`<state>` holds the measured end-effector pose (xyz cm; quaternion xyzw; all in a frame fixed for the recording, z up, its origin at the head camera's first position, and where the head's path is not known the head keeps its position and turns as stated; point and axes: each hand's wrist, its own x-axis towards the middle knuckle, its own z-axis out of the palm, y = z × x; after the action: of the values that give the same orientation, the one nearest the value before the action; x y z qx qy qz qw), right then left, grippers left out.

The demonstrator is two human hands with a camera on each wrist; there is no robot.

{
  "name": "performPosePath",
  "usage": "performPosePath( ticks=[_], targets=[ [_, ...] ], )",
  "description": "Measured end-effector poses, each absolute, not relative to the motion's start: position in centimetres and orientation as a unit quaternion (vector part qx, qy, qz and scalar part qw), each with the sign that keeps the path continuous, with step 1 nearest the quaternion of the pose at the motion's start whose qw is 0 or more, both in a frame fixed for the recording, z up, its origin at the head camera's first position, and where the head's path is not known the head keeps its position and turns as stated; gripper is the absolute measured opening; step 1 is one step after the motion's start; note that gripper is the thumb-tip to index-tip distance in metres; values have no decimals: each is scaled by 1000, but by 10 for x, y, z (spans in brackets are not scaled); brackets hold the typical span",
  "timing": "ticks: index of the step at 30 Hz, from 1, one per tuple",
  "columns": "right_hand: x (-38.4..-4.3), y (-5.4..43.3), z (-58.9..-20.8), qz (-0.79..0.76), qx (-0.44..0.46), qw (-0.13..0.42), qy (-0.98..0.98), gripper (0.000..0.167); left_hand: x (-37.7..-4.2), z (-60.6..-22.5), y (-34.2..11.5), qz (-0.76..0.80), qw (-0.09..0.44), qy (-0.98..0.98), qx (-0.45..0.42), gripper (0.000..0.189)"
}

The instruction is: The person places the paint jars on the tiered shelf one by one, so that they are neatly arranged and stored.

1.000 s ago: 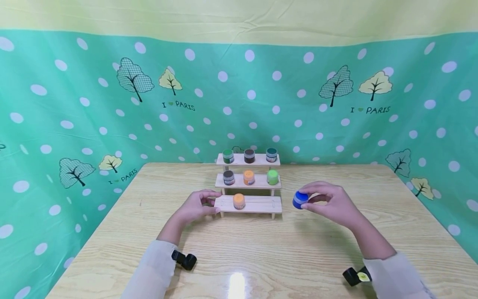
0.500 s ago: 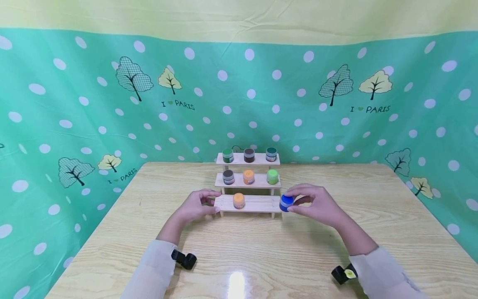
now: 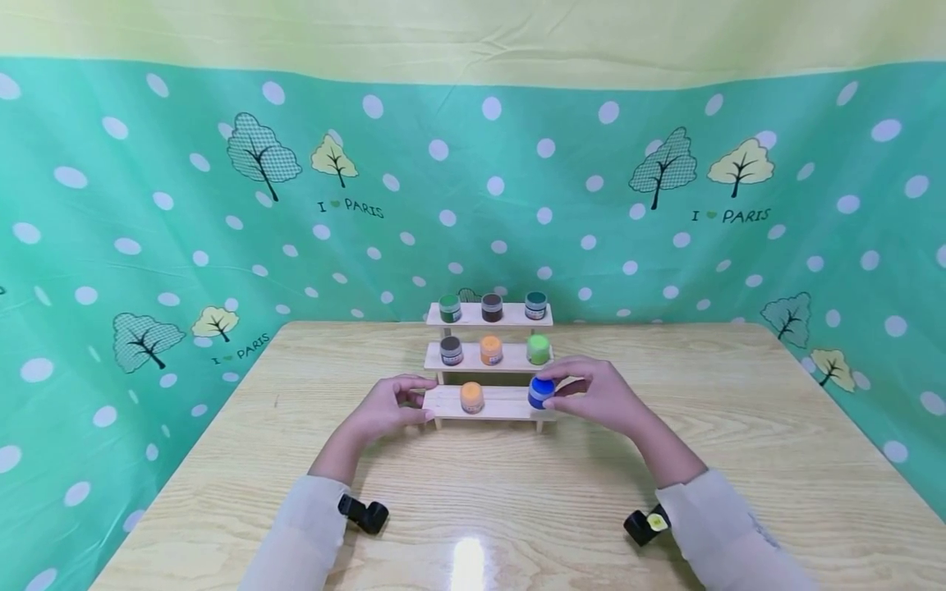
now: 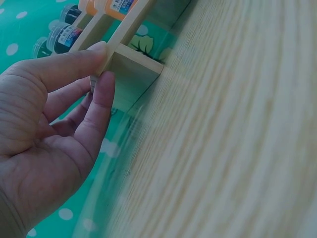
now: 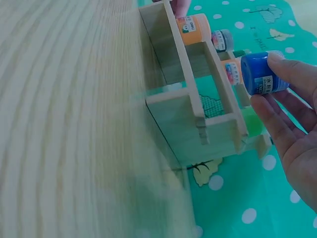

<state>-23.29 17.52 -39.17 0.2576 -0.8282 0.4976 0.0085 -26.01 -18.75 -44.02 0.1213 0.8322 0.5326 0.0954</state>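
Note:
Between thumb and fingers, my right hand (image 3: pixel 594 396) pinches a small blue paint jar (image 3: pixel 541 393) over the right end of the bottom step of a three-step wooden rack (image 3: pixel 510 408). In the right wrist view the blue jar (image 5: pixel 262 73) is held off the wood, its label showing. My left hand (image 3: pixel 389 405) grips the left end of that bottom step, thumb in front; the left wrist view shows thumb and fingertips pinching the board's edge (image 4: pixel 124 37). On the same step, left of centre, stands an orange paint jar (image 3: pixel 471 398).
The middle step bears a dark grey jar (image 3: pixel 452 350), an orange jar (image 3: pixel 491 350) and a light green jar (image 3: pixel 538 350). On top stand a green jar (image 3: pixel 449 309), a dark brown jar (image 3: pixel 491 308) and a teal jar (image 3: pixel 535 305). A polka-dot cloth (image 3: pixel 443 180) hangs behind the wooden table (image 3: pixel 355 542).
My right hand has carried the blue jar leftward, from beside the rack to over the right end of the bottom step. My left hand has stayed on the rack.

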Motion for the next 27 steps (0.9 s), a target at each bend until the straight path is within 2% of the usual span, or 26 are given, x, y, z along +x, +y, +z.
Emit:
performPosePath(
  ticks=[10, 19, 27],
  targets=[
    [-242, 153, -399, 499, 246, -23, -830, 33, -259, -439, -187, 538, 96, 830, 114, 51],
    [-244, 140, -405, 463, 247, -22, -851, 32, -239, -410, -180, 534, 95, 828, 142, 47],
    [-245, 135, -410, 441, 258, -11, -860, 31, -252, -428, -184, 533, 95, 831, 127, 47]
  ],
)
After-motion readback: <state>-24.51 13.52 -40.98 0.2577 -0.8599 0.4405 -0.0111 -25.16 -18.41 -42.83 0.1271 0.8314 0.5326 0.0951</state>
